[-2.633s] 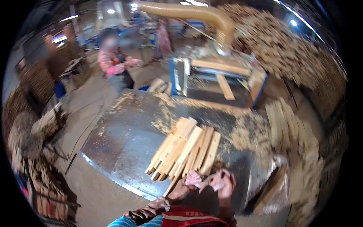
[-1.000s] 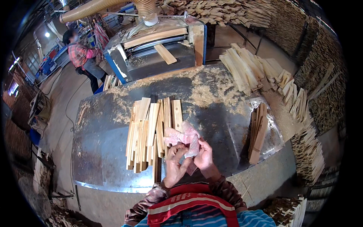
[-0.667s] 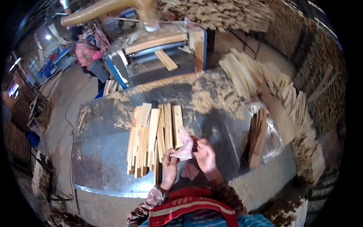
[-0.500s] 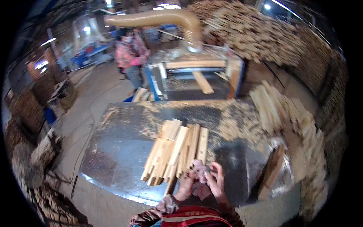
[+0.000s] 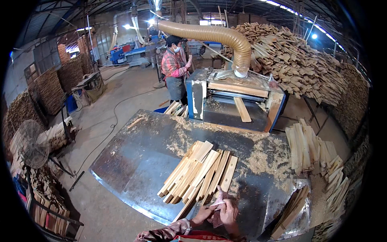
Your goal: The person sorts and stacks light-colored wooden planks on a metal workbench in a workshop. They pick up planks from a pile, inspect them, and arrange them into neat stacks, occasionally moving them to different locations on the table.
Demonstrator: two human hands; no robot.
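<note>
My left hand [image 5: 203, 214] and my right hand [image 5: 229, 211] are close together at the near edge of a dark metal table [image 5: 137, 151]. Between them is a crumpled dusty-pink cloth glove [image 5: 220, 198], pinched by the fingers of both. Part of the glove hangs below the fingers, and the fingertips are partly hidden by it. Just beyond my hands lies a loose pile of narrow wooden slats [image 5: 193, 171], stacked lengthwise; one dark-edged slat sticks out toward me, near my left hand.
A planing machine [image 5: 236, 86] with a ribbed yellow hose [image 5: 209, 33] stands beyond the table, one board [image 5: 242, 109] on its bed. Sawdust [image 5: 262, 157] covers the table's right. Boards [image 5: 292, 211] lie front right. A person [image 5: 175, 68] stands behind left; a fan [image 5: 35, 143] is far left.
The view has swung up and to the left, so the table and machine sit lower and farther right. Both hands still grip the glove, with fingers drawn closer together.
</note>
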